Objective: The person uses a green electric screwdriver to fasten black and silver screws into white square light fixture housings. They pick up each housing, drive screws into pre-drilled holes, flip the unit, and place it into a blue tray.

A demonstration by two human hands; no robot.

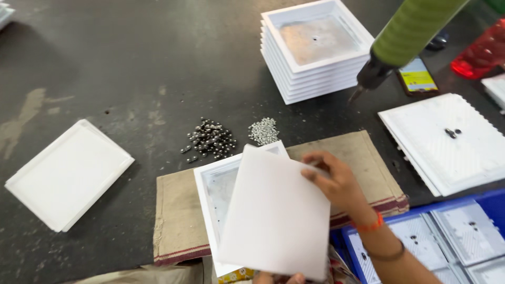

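Note:
My right hand [336, 181] grips the upper right edge of a flat white square panel [276, 213] and holds it tilted over an open white frame [202, 186]. That frame has a shiny metal inside and lies on a folded brown cloth [173, 221]. Fingertips of my left hand [279, 277] show at the panel's bottom edge, touching it from below. A green-bodied powered screwdriver [400, 39] hangs down from the top right, its tip above the dark table.
A stack of white frames [315, 50] stands at the back. Dark screws [209, 139] and small silver screws [263, 131] lie in two heaps. A white cover [66, 173] lies left, ribbed white panels [447, 142] right, a blue crate [452, 236] of parts lower right, a phone [416, 76] nearby.

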